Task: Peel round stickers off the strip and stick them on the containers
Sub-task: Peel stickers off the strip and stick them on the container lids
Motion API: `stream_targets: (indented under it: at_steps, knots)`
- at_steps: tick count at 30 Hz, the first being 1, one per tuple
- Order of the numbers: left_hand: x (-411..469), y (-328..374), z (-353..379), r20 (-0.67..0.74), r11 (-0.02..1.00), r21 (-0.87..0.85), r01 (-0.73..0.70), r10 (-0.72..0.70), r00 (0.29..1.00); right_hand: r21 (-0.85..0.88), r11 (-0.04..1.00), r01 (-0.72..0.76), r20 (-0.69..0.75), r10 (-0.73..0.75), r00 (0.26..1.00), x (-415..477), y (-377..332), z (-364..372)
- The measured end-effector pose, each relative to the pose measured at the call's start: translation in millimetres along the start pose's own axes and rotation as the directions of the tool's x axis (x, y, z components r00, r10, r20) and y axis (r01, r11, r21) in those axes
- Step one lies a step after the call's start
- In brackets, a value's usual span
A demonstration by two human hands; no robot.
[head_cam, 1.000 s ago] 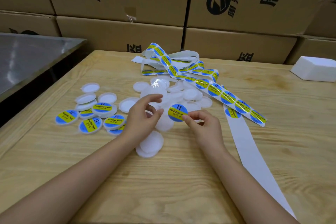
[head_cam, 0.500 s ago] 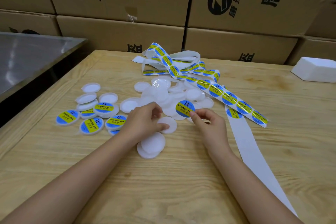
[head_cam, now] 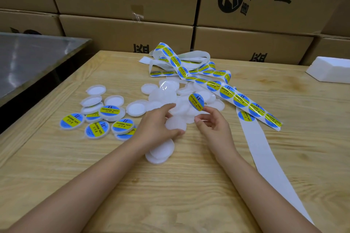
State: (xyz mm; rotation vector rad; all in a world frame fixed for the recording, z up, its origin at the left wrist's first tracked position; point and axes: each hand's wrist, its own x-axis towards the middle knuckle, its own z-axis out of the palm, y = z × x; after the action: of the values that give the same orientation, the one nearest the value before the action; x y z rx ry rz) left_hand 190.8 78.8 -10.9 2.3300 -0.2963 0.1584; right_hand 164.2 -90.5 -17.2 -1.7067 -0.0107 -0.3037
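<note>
Head view: over the wooden table (head_cam: 189, 185), a blank white lid (head_cam: 176, 124) is gripped by the left hand (head_cam: 154, 126) and a soldering-paste sticker (head_cam: 196, 101) is pinched by the right hand (head_cam: 214, 126).

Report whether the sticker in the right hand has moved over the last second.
Yes: the blue-and-yellow round sticker in the right hand moved farther up the wooden table and slightly right, nearer the sticker strip.

A round sticker (head_cam: 197, 101) between fingers (head_cam: 208, 109) of the right hand (head_cam: 214, 126); left hand (head_cam: 153, 126) around a white container (head_cam: 175, 123)
</note>
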Motion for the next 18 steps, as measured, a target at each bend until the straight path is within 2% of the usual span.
stream_targets:
  at_steps: [4, 7, 9, 11, 13, 16, 18]
  knots:
    - [1.5, 0.5, 5.5, -0.019, 1.0, -0.02, 0.012, -0.012, 1.0, -0.135, 0.991, -0.02, 0.139, 0.039, 0.99, -4.6, 3.3, 5.6]
    - [2.0, 2.0, 6.2, -0.041, 0.999, -0.034, 0.016, -0.018, 0.999, -0.157, 0.987, -0.018, 0.136, 0.04, 0.99, -5.3, 4.2, 7.3]
    - [2.2, 5.1, 6.5, -0.062, 0.99, -0.139, 0.028, -0.037, 0.997, -0.109, 0.994, -0.028, 0.114, 0.041, 0.993, -4.6, 2.2, 7.1]
    - [1.5, 9.8, 5.4, -0.036, 0.922, -0.379, 0.083, -0.104, 0.994, -0.052, 0.998, -0.038, 0.112, 0.044, 0.993, -5.0, -0.3, 7.1]
    - [0.9, 13.8, 2.7, 0.043, 0.821, -0.549, 0.159, -0.161, 0.986, -0.001, 0.999, -0.045, 0.129, 0.045, 0.991, -6.7, -2.5, 8.2]
    - [0.5, 17.6, -3.7, 0.199, 0.655, -0.706, 0.268, -0.179, 0.963, 0.068, 0.997, -0.031, 0.1, 0.024, 0.995, -7.1, -4.8, 8.7]
    - [0.4, 17.3, -7.1, 0.27, 0.586, -0.75, 0.307, -0.153, 0.951, 0.124, 0.992, -0.015, 0.06, 0.008, 0.998, -5.3, -6.5, 7.9]
